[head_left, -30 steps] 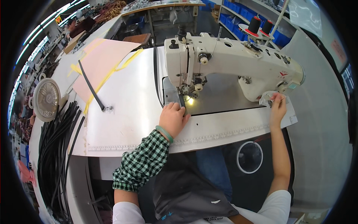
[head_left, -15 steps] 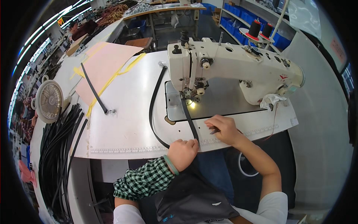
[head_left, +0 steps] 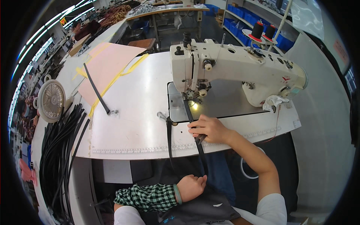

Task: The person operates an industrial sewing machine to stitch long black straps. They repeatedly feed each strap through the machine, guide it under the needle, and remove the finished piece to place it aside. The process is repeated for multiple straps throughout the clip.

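Observation:
A white sewing machine stands over a metal bed plate. A black strap runs from under its presser foot down over the table's front edge. My right hand is closed at that strap, with a small dark tool, probably snips, in its fingers. Below the edge, my left hand pinches the lower part of the strap. A second length of black strap, a clear piece at its top, hangs over the edge just left of the first.
A bundle of black straps hangs at the left beside a pale basket. A pink sheet with yellow tape lies left of the machine. Thread spools stand behind the machine, near shelves of blue bins.
My left hand has drawn the strap from the presser foot down past the table edge. My right hand has left the machine's right end for the strap. The loose strap length has slid toward me.

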The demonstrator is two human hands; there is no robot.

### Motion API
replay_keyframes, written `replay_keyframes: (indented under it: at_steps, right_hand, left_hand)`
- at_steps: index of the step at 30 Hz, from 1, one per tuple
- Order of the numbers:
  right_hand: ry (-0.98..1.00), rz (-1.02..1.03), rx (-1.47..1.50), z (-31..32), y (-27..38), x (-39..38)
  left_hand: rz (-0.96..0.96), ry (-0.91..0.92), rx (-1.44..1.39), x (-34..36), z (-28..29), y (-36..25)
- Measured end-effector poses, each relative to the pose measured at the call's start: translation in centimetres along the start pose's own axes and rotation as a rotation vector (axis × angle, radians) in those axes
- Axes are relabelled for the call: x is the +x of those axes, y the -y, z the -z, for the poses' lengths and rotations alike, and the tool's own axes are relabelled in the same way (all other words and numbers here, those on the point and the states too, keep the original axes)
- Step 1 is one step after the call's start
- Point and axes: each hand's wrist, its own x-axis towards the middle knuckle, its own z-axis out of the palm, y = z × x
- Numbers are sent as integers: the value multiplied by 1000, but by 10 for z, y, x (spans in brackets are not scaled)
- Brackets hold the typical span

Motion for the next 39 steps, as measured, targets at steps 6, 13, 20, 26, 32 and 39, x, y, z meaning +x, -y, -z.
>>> replay_keyframes:
  at_steps: [6,13,20,26,32,39]
  right_hand:
    - [17,98,-9,2,2,-1]
    - [69,132,1,3,5,0]
    - [94,169,-9,3,5,1]
    - [108,148,7,2,6,-1]
    - [139,117,-21,8,12,3]
    - [175,69,-24,5,10,3]
  left_hand:
    - [362,-153,-365,-3,-53,26]
    - [523,-311,-773,-8,-84,39]
    - [237,-428,-225,-1,-45,45]
    - [76,-502,-110,8,34,59]
    - [227,-312,53,39,39,139]
    - [268,-143,50,64,38,188]
